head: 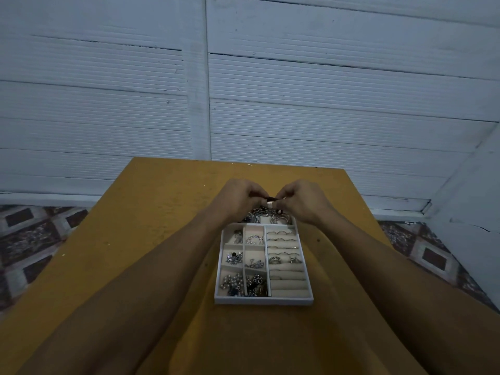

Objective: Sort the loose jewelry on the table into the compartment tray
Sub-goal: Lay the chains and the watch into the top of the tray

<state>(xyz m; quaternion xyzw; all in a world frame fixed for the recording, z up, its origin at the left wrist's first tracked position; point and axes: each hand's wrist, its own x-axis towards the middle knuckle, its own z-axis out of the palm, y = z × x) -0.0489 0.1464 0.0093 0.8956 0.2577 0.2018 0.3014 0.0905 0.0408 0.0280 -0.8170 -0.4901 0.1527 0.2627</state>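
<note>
A white compartment tray (pixel 263 299) lies in the middle of the yellow table (pixel 140 239). Its left cells hold silver earrings, chains and beads; its right side has ring rolls with several rings (pixel 281 246). Both hands hover over the tray's far end. My left hand (pixel 238 201) and my right hand (pixel 303 201) meet fingertip to fingertip and pinch one small piece of jewelry (pixel 271 203), dark with a pale band. Bangles and chains (pixel 273 216) fill the far cells just below the fingers, partly hidden by my hands.
The table's far edge (pixel 238 161) stands close to a white panelled wall (pixel 243 90). Patterned floor tiles (pixel 32 239) show on both sides of the table. My forearms run along both sides of the tray.
</note>
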